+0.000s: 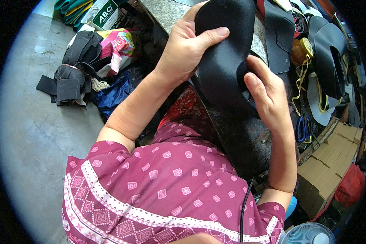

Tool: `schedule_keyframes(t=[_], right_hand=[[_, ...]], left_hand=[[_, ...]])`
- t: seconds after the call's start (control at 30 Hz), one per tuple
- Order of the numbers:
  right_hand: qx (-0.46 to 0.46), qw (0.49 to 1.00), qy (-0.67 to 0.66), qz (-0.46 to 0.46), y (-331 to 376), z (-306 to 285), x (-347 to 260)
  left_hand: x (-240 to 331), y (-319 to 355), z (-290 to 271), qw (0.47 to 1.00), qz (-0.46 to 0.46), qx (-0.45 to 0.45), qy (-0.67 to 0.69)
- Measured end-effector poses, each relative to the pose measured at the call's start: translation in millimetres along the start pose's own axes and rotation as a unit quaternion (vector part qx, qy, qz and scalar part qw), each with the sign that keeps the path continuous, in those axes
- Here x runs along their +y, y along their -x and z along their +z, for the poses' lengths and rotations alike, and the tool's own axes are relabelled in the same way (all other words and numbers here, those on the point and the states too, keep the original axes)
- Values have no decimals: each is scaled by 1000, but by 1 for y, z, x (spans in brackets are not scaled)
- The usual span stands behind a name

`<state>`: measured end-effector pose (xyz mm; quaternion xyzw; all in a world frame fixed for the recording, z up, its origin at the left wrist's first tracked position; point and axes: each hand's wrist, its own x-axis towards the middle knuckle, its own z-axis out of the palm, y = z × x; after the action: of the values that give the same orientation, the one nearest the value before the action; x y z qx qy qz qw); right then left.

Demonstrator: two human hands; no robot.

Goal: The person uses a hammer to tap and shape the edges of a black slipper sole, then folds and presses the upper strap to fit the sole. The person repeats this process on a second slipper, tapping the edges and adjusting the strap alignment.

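Observation:
Up over the workbench, both my hands hold a smooth black leather piece [221, 65], curved and glossy like a shoe upper. My left hand [185, 46] grips its left edge, thumb lying across the front and the fingers hidden behind. At the lower right edge, my right hand [268, 91] has its thumb and bent fingers around a fold or opening of the same piece. Whether anything small sits between the right fingers cannot be seen. Just right of the leather piece lies a flat black cut piece [277, 38] with a stitched line.
The stone-topped bench [160, 14] has a dark, worn near part [252, 140]. To the right are more black leather pieces [329, 53], blue-handled scissors [304, 129], cardboard boxes [327, 158] and a fan [309, 234]. A tied bundle of black strips [71, 75] lies on the floor left.

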<state>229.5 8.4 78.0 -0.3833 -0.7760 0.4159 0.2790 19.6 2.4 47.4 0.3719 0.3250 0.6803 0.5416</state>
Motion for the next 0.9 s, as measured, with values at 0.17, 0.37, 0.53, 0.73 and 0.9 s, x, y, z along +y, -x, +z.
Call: schedule_keyframes(t=[0.17, 0.37, 0.53, 0.73, 0.9], right_hand=[[-33, 998, -61, -1, 6, 12, 19], [-17, 991, 11, -131, 4, 16, 32], [20, 977, 190, -93, 10, 4, 10], [-20, 895, 442, -59, 27, 0, -13], [24, 873, 477, -97, 25, 4, -5]], left_hand=[[2, -5, -19, 962, -110, -90, 231], [-14, -9, -33, 965, -100, -147, 193], [-1, -37, -40, 985, -33, -141, -93], [0, -103, -63, 986, -16, -154, -60], [6, -116, -58, 982, 71, -53, -164]])
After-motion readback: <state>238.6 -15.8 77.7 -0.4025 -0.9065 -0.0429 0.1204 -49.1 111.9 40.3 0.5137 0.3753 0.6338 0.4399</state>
